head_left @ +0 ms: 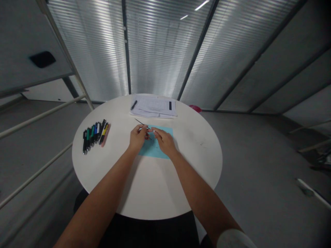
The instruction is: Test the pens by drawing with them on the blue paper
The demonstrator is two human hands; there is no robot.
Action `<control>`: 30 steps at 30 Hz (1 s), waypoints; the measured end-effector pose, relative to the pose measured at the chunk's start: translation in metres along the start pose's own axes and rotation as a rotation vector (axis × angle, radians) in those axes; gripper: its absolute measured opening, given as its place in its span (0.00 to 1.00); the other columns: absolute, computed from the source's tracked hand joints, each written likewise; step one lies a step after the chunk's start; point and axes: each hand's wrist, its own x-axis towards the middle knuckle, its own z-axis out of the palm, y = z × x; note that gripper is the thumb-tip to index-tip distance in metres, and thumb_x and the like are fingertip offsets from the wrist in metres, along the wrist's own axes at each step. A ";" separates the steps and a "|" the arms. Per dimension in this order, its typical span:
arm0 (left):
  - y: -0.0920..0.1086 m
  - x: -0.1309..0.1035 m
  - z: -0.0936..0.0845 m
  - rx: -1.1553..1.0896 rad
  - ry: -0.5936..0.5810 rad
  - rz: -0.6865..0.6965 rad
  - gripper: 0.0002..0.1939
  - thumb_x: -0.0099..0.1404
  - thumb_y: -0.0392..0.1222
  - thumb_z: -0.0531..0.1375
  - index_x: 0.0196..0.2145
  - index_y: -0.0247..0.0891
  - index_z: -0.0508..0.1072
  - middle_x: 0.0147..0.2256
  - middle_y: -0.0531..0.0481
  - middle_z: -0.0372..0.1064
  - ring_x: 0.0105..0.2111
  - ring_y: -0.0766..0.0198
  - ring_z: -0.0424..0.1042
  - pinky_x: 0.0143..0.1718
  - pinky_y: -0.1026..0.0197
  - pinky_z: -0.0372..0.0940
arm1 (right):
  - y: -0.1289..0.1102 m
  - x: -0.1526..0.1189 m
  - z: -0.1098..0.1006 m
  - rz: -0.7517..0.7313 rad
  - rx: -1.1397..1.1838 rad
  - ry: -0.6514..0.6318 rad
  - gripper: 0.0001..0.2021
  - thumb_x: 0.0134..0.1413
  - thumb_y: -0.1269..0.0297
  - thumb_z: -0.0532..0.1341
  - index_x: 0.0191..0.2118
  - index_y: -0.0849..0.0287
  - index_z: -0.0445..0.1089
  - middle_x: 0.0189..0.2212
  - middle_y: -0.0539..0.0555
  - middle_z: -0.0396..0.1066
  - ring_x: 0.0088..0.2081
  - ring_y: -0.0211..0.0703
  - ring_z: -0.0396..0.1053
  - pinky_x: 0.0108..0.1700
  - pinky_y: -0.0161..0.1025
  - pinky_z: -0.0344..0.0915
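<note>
Over a light blue sheet [155,151] on the round white table, both hands are close together with fingertips nearly meeting. My left hand [138,138] is closed in a pinch around a thin black rod [139,121], which looks like a pen refill and sticks out to the upper left. My right hand [165,141] is also pinched, and a small whitish tip shows at its fingers. What it holds is mostly hidden. Tiny dark bits lie on the blue sheet below the hands.
Several pens [93,136] lie in a row at the table's left. A paper stack [153,106] with a dark pen [133,105] on it sits at the far edge. Dark specks mark the right side of the white table [196,165]. White metal rails [41,115] stand left.
</note>
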 end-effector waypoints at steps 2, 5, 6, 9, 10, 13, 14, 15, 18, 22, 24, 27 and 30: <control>0.000 0.001 -0.001 -0.005 0.007 -0.005 0.18 0.58 0.54 0.63 0.37 0.37 0.70 0.32 0.45 0.77 0.20 0.69 0.68 0.24 0.63 0.67 | 0.000 0.000 0.000 -0.007 0.000 0.001 0.19 0.68 0.57 0.48 0.58 0.48 0.67 0.44 0.53 0.76 0.42 0.43 0.73 0.48 0.42 0.68; 0.000 0.001 -0.002 0.019 -0.017 -0.007 0.19 0.58 0.55 0.62 0.37 0.36 0.70 0.32 0.45 0.77 0.21 0.69 0.69 0.23 0.64 0.66 | 0.003 -0.001 0.002 -0.008 0.012 0.012 0.19 0.68 0.57 0.49 0.58 0.49 0.68 0.46 0.53 0.76 0.43 0.44 0.73 0.48 0.43 0.68; 0.000 0.000 -0.001 0.031 -0.029 -0.005 0.19 0.58 0.56 0.62 0.37 0.36 0.70 0.32 0.44 0.77 0.21 0.69 0.69 0.23 0.64 0.66 | 0.004 -0.001 0.003 -0.007 0.016 0.016 0.18 0.68 0.57 0.49 0.58 0.49 0.68 0.47 0.53 0.75 0.43 0.44 0.73 0.48 0.43 0.68; 0.002 -0.001 0.000 0.057 -0.043 0.007 0.19 0.58 0.56 0.62 0.36 0.36 0.70 0.32 0.44 0.77 0.21 0.69 0.69 0.22 0.64 0.66 | 0.005 -0.001 0.004 -0.001 0.025 0.023 0.18 0.68 0.57 0.49 0.57 0.49 0.68 0.48 0.53 0.75 0.44 0.43 0.73 0.49 0.43 0.68; 0.002 -0.002 0.000 0.060 -0.040 0.011 0.19 0.58 0.56 0.62 0.36 0.36 0.70 0.31 0.44 0.77 0.21 0.69 0.69 0.22 0.64 0.66 | 0.005 -0.001 0.004 0.000 0.027 0.023 0.18 0.68 0.57 0.49 0.57 0.49 0.68 0.48 0.53 0.75 0.44 0.43 0.73 0.49 0.43 0.68; 0.004 -0.003 0.001 0.065 -0.035 0.018 0.19 0.58 0.56 0.62 0.35 0.37 0.69 0.31 0.45 0.77 0.21 0.69 0.69 0.22 0.64 0.65 | 0.004 -0.001 0.003 0.006 0.031 0.021 0.18 0.68 0.57 0.49 0.58 0.49 0.67 0.47 0.53 0.75 0.44 0.44 0.73 0.48 0.43 0.69; 0.004 -0.003 0.001 0.069 -0.037 0.019 0.19 0.58 0.55 0.62 0.35 0.37 0.68 0.31 0.45 0.77 0.21 0.69 0.69 0.22 0.65 0.65 | 0.003 -0.001 0.002 0.006 0.034 0.019 0.18 0.68 0.57 0.50 0.58 0.49 0.67 0.47 0.53 0.75 0.44 0.44 0.74 0.48 0.43 0.69; 0.004 -0.003 0.001 0.074 -0.040 0.021 0.18 0.58 0.55 0.62 0.36 0.37 0.68 0.31 0.45 0.77 0.20 0.69 0.68 0.22 0.65 0.65 | 0.003 -0.001 0.002 0.005 0.037 0.018 0.18 0.68 0.56 0.50 0.58 0.49 0.67 0.48 0.53 0.75 0.44 0.44 0.74 0.48 0.43 0.69; 0.002 -0.002 0.000 0.099 -0.055 0.041 0.18 0.58 0.56 0.62 0.35 0.37 0.67 0.30 0.47 0.76 0.19 0.69 0.67 0.21 0.65 0.64 | 0.003 -0.001 0.003 -0.015 0.055 0.006 0.18 0.68 0.56 0.49 0.57 0.50 0.68 0.50 0.53 0.74 0.46 0.44 0.73 0.49 0.43 0.68; -0.002 -0.001 -0.002 0.174 -0.122 0.106 0.18 0.59 0.56 0.61 0.33 0.36 0.71 0.31 0.47 0.75 0.20 0.69 0.66 0.21 0.65 0.63 | 0.004 0.000 0.005 -0.008 0.076 0.018 0.17 0.68 0.56 0.50 0.54 0.51 0.69 0.50 0.53 0.74 0.47 0.44 0.72 0.52 0.44 0.67; -0.001 -0.002 -0.003 0.225 -0.155 0.131 0.18 0.60 0.55 0.60 0.33 0.36 0.73 0.32 0.47 0.75 0.21 0.68 0.67 0.22 0.64 0.63 | 0.004 0.001 0.006 -0.002 0.096 0.039 0.17 0.67 0.55 0.50 0.53 0.52 0.69 0.50 0.54 0.74 0.48 0.44 0.72 0.52 0.44 0.67; 0.001 -0.004 -0.003 0.304 -0.175 0.160 0.17 0.61 0.54 0.60 0.35 0.36 0.76 0.32 0.47 0.75 0.25 0.66 0.67 0.25 0.64 0.64 | 0.002 0.001 0.006 0.019 0.183 0.081 0.16 0.67 0.54 0.50 0.52 0.54 0.68 0.47 0.55 0.74 0.44 0.43 0.73 0.48 0.42 0.68; 0.000 -0.005 -0.005 0.395 -0.163 0.237 0.15 0.62 0.51 0.59 0.35 0.38 0.78 0.33 0.47 0.76 0.30 0.64 0.69 0.33 0.62 0.65 | 0.001 0.001 0.004 0.080 0.265 0.168 0.17 0.66 0.53 0.50 0.51 0.55 0.66 0.41 0.54 0.74 0.37 0.41 0.73 0.42 0.39 0.68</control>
